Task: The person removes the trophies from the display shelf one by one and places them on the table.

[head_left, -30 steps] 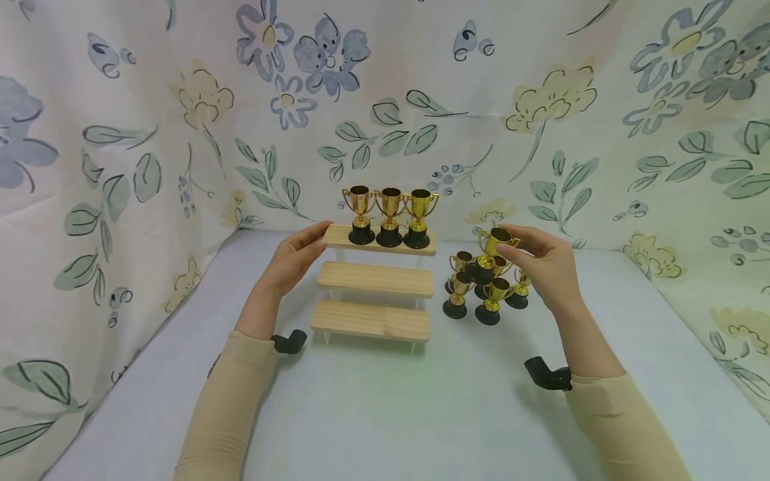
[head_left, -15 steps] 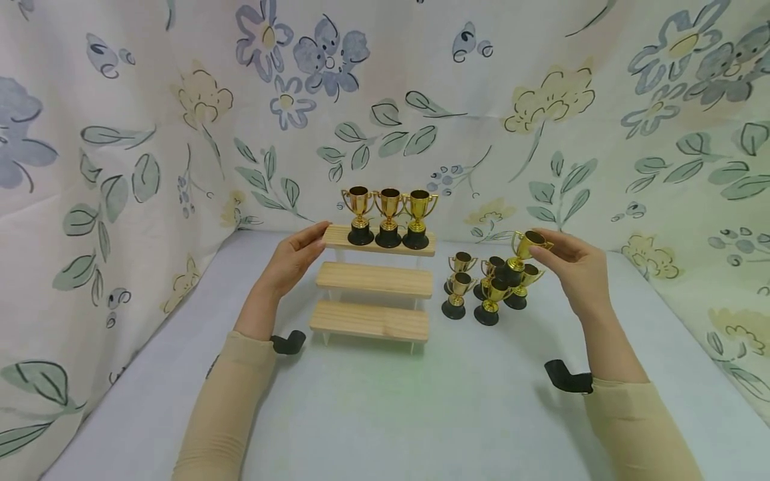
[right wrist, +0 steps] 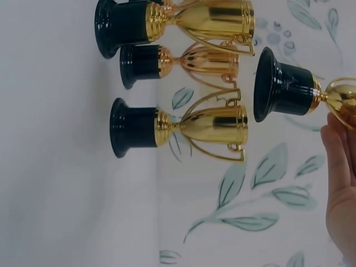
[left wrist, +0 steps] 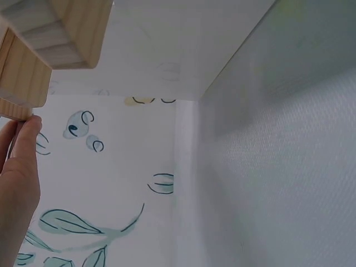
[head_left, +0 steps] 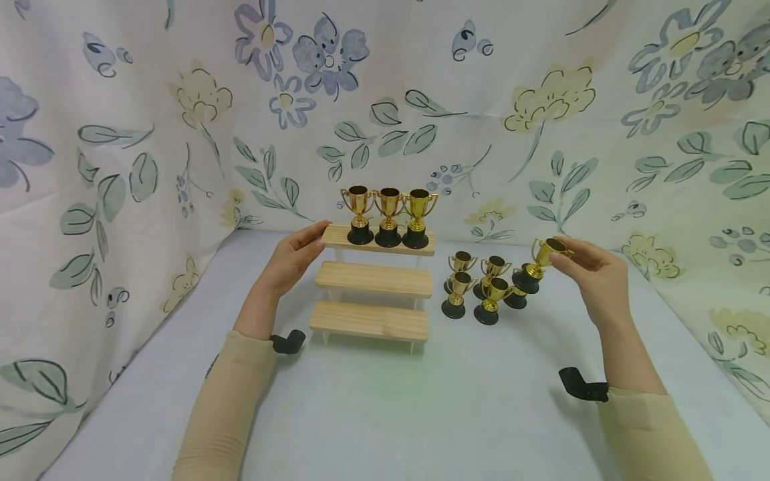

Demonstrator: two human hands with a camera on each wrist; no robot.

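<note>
My right hand [head_left: 601, 277] pinches a small gold trophy cup [head_left: 550, 250] by its bowl. The cup is tilted, its black base [right wrist: 283, 89] raised off the table and pointing left. Just left of it, several other trophy cups [head_left: 493, 294] stand upright in a cluster; the held cup partly hides one of them. At the left, my left hand [head_left: 291, 260] holds the left end of the top plank of a three-tier wooden display stand [head_left: 373, 277]. Three trophy cups [head_left: 390, 214] stand in a row on that plank. In the left wrist view my fingers [left wrist: 28, 136] meet a plank end [left wrist: 15, 109].
A white cloth-covered table [head_left: 397, 414] spreads out in front of the stand. Behind and at both sides hangs a floral curtain [head_left: 385, 100]. A black wrist mount [head_left: 583, 385] sits on my right wrist, another black mount [head_left: 289, 342] on the left.
My right hand has carried its trophy cup right and down, from above the cluster to its right side, and tilted it. My left hand has stayed on the stand.
</note>
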